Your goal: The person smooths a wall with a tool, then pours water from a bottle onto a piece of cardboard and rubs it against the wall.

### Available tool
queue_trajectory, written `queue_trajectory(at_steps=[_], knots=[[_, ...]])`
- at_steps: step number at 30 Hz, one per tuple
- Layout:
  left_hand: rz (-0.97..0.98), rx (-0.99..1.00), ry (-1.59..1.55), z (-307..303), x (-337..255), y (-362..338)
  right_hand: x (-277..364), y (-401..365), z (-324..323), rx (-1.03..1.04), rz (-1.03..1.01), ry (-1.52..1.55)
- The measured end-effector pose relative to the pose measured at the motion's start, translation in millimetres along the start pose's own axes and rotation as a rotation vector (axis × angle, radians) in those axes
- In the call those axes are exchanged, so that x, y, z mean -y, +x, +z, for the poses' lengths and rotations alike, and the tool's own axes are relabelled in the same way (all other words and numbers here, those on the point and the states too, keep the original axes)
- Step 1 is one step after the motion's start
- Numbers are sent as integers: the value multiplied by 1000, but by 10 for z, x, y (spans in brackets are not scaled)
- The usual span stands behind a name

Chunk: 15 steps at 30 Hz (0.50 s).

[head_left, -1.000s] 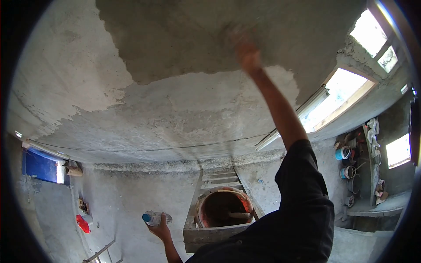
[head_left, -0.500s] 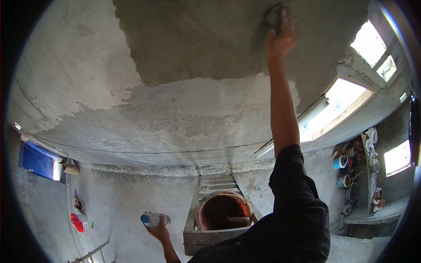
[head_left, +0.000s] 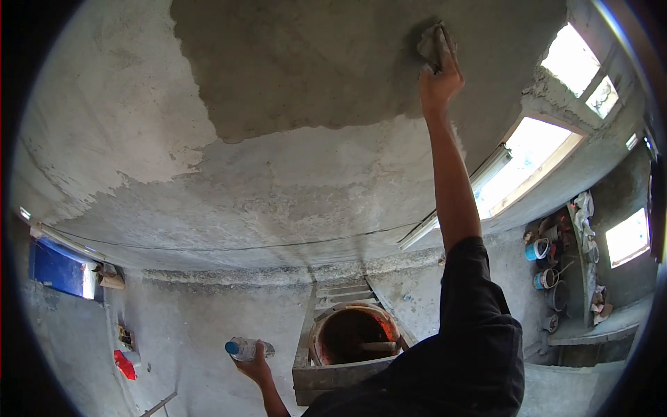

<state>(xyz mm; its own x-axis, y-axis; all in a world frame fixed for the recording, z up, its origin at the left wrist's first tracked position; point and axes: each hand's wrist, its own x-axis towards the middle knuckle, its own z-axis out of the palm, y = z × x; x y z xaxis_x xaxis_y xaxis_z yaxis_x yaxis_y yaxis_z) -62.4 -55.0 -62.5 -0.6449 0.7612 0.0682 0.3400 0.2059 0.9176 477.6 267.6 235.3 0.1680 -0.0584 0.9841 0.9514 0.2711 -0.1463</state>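
Note:
My right hand (head_left: 442,87) reaches up to the wall, its fingers closed around a grey, sponge-like pad (head_left: 431,46) pressed on the darker, damp-looking plaster (head_left: 299,66). Whether the pad is foam or cloth I cannot make out. Low on the left, my left hand (head_left: 256,365) grips a clear plastic bottle (head_left: 244,349) with a blue cap, tilted nearly sideways. Between my arms a bucket (head_left: 321,326) with dark contents sits on top of a wooden ladder (head_left: 340,377). A tool handle (head_left: 379,346) lies inside the bucket.
Window openings (head_left: 531,163) break the wall at right. A thin cable (head_left: 278,246) runs along the lower wall. Several buckets (head_left: 537,249) stand at far right near a ledge. At left are a blue panel (head_left: 61,267) and a red item (head_left: 125,365) on the floor.
My right hand and the pad have come slightly down the wall and now look sharper. The view has shifted a little. My left hand still holds the bottle.

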Motion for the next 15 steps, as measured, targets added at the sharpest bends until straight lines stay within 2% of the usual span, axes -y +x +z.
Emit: queue_trajectory(at_steps=[1,3,5,6,7,9,10,12,14,15], knots=[[5,9,-16,-1,11,-2,-13,-72,35,0,2,-1],[-14,14,-17,36,-96,-40,-62,-444,177,353,-135,-29],[-29,20,-21,41,-116,-33,-49,-1160,326,645,-416,-28],[-10,25,5,38,-76,-26,109,-1447,269,842,-495,-11],[8,29,31,47,-46,-28,363,-1530,42,1074,-318,135],[11,33,22,51,-34,-41,636,-1738,-224,1027,172,410],[14,32,16,60,-39,-37,686,-1686,-270,1024,166,412],[-10,29,21,45,-94,-38,758,-1529,-388,828,860,597],[-33,30,28,30,-87,-44,312,-1683,-154,359,1196,356],[-24,37,25,23,-44,-40,336,-1288,-246,237,1191,414]])
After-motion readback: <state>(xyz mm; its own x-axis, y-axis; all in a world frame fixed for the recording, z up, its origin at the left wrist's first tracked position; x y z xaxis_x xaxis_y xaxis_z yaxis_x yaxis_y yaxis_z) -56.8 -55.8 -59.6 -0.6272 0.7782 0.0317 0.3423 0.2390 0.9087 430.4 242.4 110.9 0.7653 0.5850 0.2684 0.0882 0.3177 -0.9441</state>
